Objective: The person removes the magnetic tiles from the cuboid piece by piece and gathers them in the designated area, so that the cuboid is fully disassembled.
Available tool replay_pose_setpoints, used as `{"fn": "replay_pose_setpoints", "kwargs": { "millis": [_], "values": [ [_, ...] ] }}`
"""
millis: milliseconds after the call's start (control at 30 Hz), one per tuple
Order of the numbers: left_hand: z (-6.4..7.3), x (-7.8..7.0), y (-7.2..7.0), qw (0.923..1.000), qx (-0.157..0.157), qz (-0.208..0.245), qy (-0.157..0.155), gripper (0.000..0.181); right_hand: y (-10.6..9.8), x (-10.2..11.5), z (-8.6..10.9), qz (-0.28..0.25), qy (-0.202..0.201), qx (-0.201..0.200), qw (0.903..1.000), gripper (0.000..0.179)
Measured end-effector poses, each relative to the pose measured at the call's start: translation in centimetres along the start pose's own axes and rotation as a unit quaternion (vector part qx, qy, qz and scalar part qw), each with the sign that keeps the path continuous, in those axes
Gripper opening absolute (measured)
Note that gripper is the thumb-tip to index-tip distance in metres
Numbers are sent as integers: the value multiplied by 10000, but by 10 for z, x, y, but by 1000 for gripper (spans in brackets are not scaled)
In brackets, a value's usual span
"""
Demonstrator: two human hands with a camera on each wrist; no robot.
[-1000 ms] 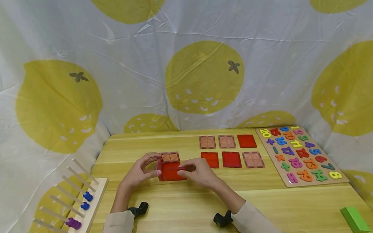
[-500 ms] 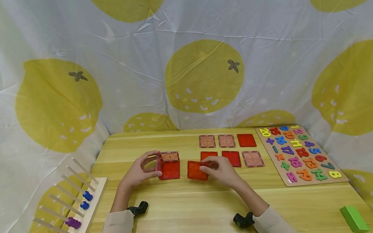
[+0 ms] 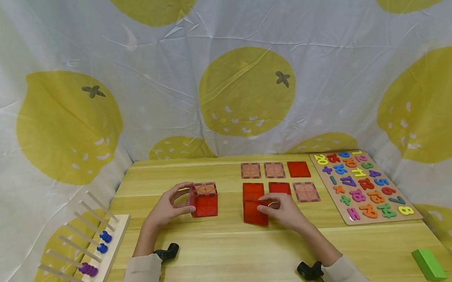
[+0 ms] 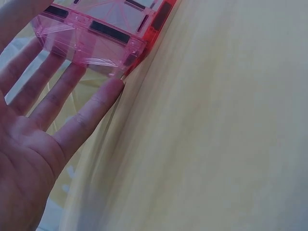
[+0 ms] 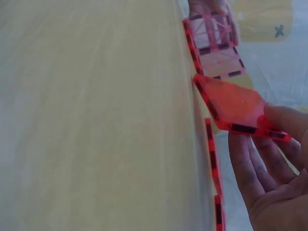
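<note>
Red and pink see-through magnetic tiles form a part-built box on the table: a red base tile (image 3: 206, 206), a pink tile upright at its back (image 3: 205, 189) and a pink left-side tile (image 3: 192, 200). My left hand (image 3: 172, 205) holds that left tile, thumb at its near edge and fingers behind, as the left wrist view shows. To the right, my right hand (image 3: 283, 210) pinches a loose red tile (image 3: 255, 212) along its upper edge. This tile (image 5: 231, 103) is tilted in the right wrist view, thumb on its face, fingers underneath.
Several flat tiles lie in two rows, such as a pink tile (image 3: 306, 192) and a red tile (image 3: 298, 169). A number puzzle board (image 3: 350, 207) lies at right, a green block (image 3: 429, 264) front right. A wooden peg stand (image 3: 106, 266) with beads stands at left.
My right hand has drawn the red tile away from the box's front, rightward and slightly nearer, to before the flat tiles. The left hand has stayed at the box.
</note>
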State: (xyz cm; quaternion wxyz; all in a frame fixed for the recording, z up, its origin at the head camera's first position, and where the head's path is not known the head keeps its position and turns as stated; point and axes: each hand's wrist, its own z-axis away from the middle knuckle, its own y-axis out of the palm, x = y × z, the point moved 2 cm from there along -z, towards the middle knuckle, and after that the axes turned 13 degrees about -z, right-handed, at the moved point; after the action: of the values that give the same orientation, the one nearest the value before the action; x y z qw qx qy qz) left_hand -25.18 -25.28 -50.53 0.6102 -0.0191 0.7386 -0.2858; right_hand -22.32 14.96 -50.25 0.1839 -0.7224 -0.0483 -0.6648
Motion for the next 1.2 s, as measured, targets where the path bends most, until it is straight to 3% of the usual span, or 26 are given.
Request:
{"fn": "replay_pose_setpoints", "kwargs": {
  "millis": [167,267,400,500,633,800,1000,1200],
  "values": [
    [0,0,0,9999,-31,32,-97,72,-2,-6,4,-139,321,120,9993,36],
    [0,-1,0,10000,-28,12,-60,72,-4,-7,7,-82,399,295,9987,50],
    [1,-1,-1,10000,-6,30,-86,72,-5,-7,10,366,215,726,9965,73],
    [1,-1,-1,10000,9,25,-68,72,-2,-6,12,789,-49,948,9924,80],
    [1,0,-1,10000,6,-16,2,73,3,-5,12,1336,-313,1005,9854,71],
    [1,1,-1,10000,0,-42,-42,78,7,-3,12,1685,-336,989,9802,60],
    [2,1,0,10000,25,40,-78,84,5,-2,10,1703,-227,968,9804,62],
    [2,0,-1,9999,92,9,-73,82,0,3,3,1362,-358,834,9865,62]
  ]
}}
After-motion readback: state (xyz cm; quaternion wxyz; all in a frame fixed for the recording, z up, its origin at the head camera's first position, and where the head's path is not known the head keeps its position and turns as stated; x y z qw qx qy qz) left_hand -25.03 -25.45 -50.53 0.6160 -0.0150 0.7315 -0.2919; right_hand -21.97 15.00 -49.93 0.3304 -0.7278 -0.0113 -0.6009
